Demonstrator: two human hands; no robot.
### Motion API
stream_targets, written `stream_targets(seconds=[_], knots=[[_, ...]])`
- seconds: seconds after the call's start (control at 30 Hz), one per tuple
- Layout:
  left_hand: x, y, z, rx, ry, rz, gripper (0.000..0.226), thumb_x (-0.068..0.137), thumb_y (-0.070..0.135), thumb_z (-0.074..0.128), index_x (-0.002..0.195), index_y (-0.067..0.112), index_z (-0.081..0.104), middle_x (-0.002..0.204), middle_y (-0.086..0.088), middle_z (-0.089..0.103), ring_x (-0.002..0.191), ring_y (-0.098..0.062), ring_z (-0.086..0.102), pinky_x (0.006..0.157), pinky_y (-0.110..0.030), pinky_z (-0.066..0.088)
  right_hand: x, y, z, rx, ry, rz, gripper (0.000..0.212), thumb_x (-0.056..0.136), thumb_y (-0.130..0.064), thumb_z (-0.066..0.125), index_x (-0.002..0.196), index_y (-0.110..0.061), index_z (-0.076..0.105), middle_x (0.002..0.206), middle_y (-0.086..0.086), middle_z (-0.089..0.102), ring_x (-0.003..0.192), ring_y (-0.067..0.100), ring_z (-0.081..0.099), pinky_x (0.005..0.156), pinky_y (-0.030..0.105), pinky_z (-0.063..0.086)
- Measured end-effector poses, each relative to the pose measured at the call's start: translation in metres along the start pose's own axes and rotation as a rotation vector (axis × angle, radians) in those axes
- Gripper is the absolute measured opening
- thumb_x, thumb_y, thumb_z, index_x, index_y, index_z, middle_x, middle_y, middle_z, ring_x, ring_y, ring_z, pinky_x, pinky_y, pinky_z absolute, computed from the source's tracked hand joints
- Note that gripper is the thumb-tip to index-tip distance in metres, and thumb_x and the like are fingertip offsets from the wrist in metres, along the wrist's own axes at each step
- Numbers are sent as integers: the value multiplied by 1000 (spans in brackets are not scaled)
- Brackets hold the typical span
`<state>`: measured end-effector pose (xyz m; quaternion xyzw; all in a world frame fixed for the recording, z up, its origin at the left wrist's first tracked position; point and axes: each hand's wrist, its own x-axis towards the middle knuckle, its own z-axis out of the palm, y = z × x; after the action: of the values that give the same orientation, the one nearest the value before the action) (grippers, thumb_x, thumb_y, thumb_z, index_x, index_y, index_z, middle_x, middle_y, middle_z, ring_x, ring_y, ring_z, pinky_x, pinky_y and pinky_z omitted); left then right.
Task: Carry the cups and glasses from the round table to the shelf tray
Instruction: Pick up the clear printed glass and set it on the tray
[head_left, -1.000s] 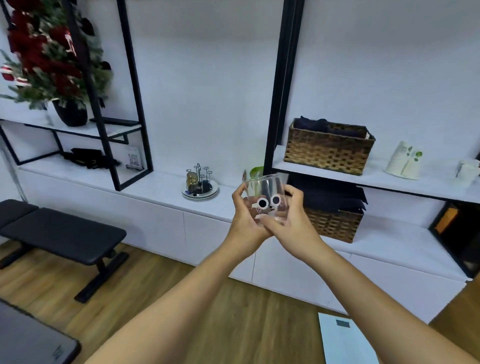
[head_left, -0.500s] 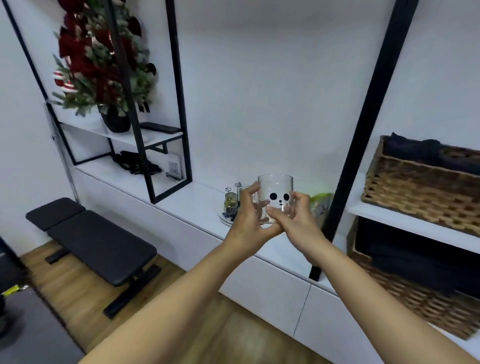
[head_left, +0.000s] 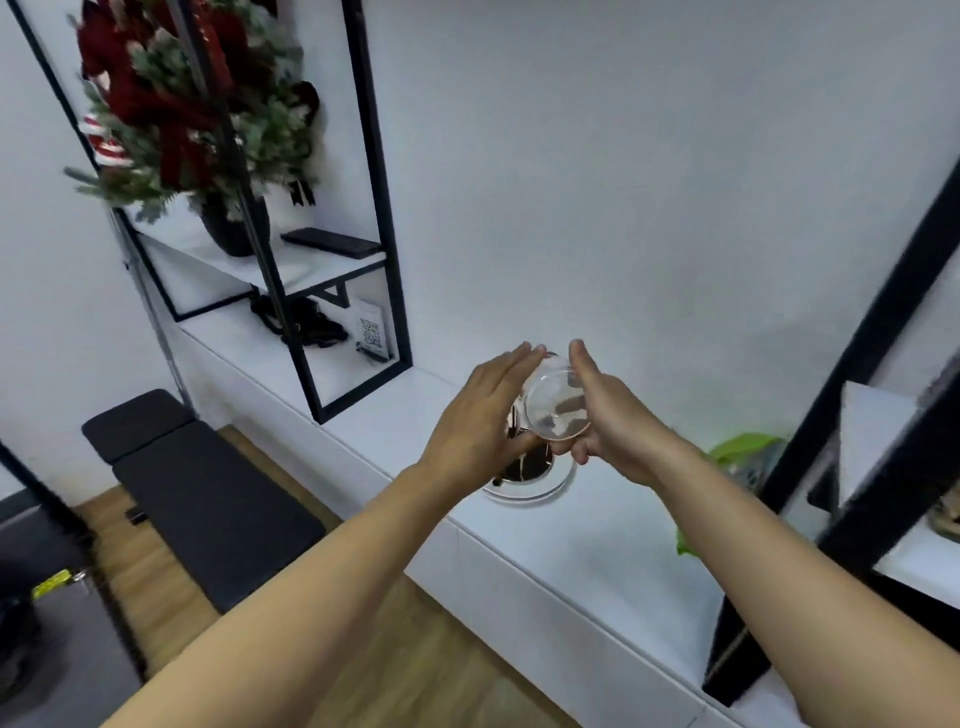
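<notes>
Since half a second back the glass (head_left: 557, 405) has gone from upright to tipped, so one round clear end faces the camera, and both hands have pushed out over the tray (head_left: 530, 480) at frame center. Counting left to right: one black bench (head_left: 208, 499) lower left, one red-and-green plant (head_left: 176, 104) upper left, one left hand (head_left: 483, 421), one glass, one right hand (head_left: 608, 415). Left hand has its fingers out straight along the glass with the thumb under it; right hand pinches it, thumb up, fingers curled below. Glass sits just above the tray on the white shelf (head_left: 597, 545), with wood floor (head_left: 405, 649) underneath.
</notes>
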<state>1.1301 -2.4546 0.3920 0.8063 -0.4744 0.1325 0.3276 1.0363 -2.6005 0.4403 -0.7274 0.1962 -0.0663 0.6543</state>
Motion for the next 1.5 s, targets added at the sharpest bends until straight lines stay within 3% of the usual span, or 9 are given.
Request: stream_targets(seconds=[0.13,0.33,0.5,0.6,0.77,0.87,1.07,1.27,1.5], knots=[[52,-46,25,-125,-75,-115,89,80,39,84,152,38,32,153,12,44,133,-10,48,107,-39,48,73,-3,-24,-265,-67,26,54,101,-62,28,124,-19,51,99,13,63,55,32,67,45,29,47],[81,-93,71,-297,-147,-379,98,70,48,89,148,53,29,134,25,51,118,-7,57,94,-38,56,150,20,-41,-443,-132,81,48,105,-48,36,117,-5,55,93,24,69,68,40,74,61,41,61],[92,-126,108,-237,-264,-412,97,72,54,78,153,44,25,141,20,51,128,-8,47,103,-38,48,200,55,-36,-470,-135,160,45,107,-44,35,115,-5,56,89,24,71,66,38,75,65,42,63],[96,-149,127,-240,-345,-420,91,74,47,73,153,41,26,147,15,48,131,-11,50,101,-41,52,227,77,-32,-490,-128,200,46,106,-46,37,114,-5,57,86,25,72,66,39,75,69,46,63],[101,-193,159,-263,-386,-468,79,76,33,78,141,47,34,132,17,51,108,-11,62,89,-41,57,273,108,-22,-572,-133,240,41,106,-44,34,111,-13,59,80,21,71,64,35,75,62,38,62],[99,-201,169,-245,-417,-462,77,77,29,79,138,46,36,131,13,51,112,-16,60,90,-41,55,278,121,-19,-576,-145,268,38,106,-40,32,110,-13,59,83,19,69,68,37,75,61,40,60],[101,-239,207,-154,-496,-481,83,80,35,77,148,44,32,142,15,48,127,-13,52,92,-26,46,315,161,-14,-572,-149,383,40,106,-42,33,118,-13,57,94,16,70,64,30,73,45,27,50],[101,-255,231,-89,-624,-454,90,87,39,74,158,32,21,156,10,41,137,-16,47,102,-34,47,332,188,-12,-567,-151,449,34,106,-38,34,119,-13,53,109,11,64,64,26,72,46,27,50],[114,-265,238,197,-632,-239,79,76,54,78,141,23,47,127,0,64,121,-24,49,97,-33,34,348,205,-6,-633,-198,519,34,106,-40,31,121,-17,52,103,8,63,74,30,74,51,30,54]])
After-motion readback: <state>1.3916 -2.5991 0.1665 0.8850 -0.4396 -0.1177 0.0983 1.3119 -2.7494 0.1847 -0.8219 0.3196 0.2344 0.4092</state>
